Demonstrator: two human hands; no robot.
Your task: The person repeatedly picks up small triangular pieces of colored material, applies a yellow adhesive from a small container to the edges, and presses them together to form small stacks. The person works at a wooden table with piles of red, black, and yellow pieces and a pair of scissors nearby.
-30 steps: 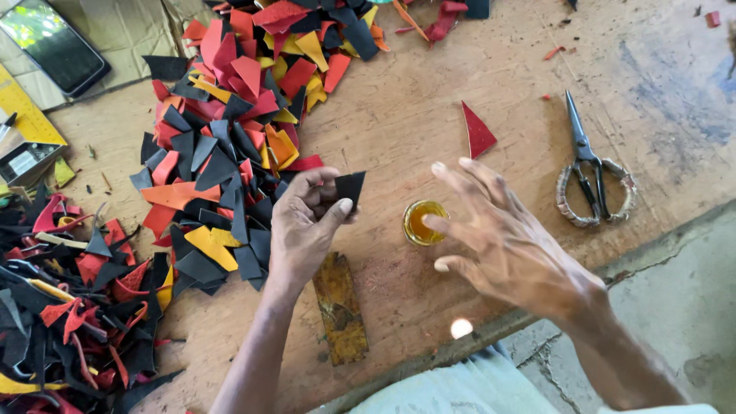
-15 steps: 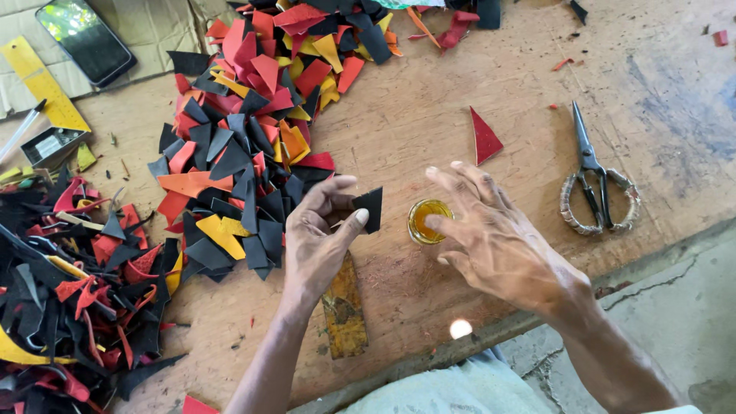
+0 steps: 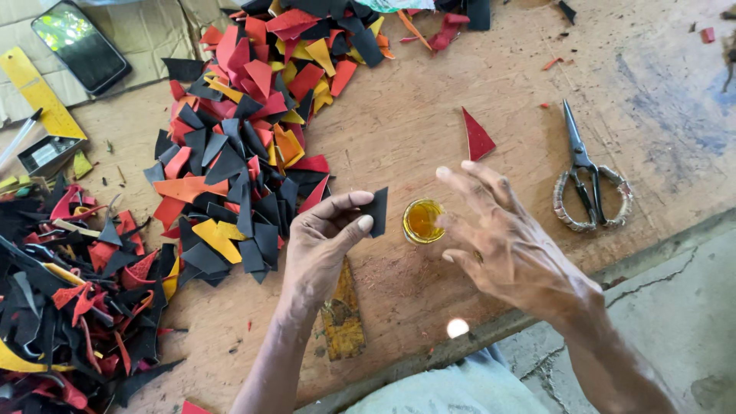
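- Head view, left hand (image 3: 322,241): pinched closed on a small black piece (image 3: 377,210), thumb under and forefinger over one edge; the piece juts out toward the glue pot, held just above the wooden surface (image 3: 429,130) near the middle of its near edge.
- Head view, right hand (image 3: 502,241): spread wide with fingers (image 3: 479,180) loosely fanned, holding nothing; it hovers just right of the small round pot of amber glue (image 3: 422,221), the thumb close to the rim.
- Head view, glue pot: stands upright on the surface between the two hands, uncovered; whether the right thumb touches it cannot be told.
- Head view, stock: a heap of black, red, orange and yellow offcuts (image 3: 245,146) lies left of centre, reaching toward the far edge; a second, tangled heap (image 3: 69,291) fills the near left corner.
- Head view, other items: a lone red triangle (image 3: 477,136) lies beyond the pot; scissors (image 3: 586,180) with wrapped handles lie toward the right edge; a yellow ruler (image 3: 34,88) and a phone (image 3: 80,46) sit at the far left corner; a glue-stained strip (image 3: 341,314) lies under the left wrist.
- Risk, judged: the open pot sits close to both hands, so a brushing finger could tip it and spill glue across the surface.
- Risk, judged: the light two-finger pinch holds only one edge, so the piece could slip or twist.
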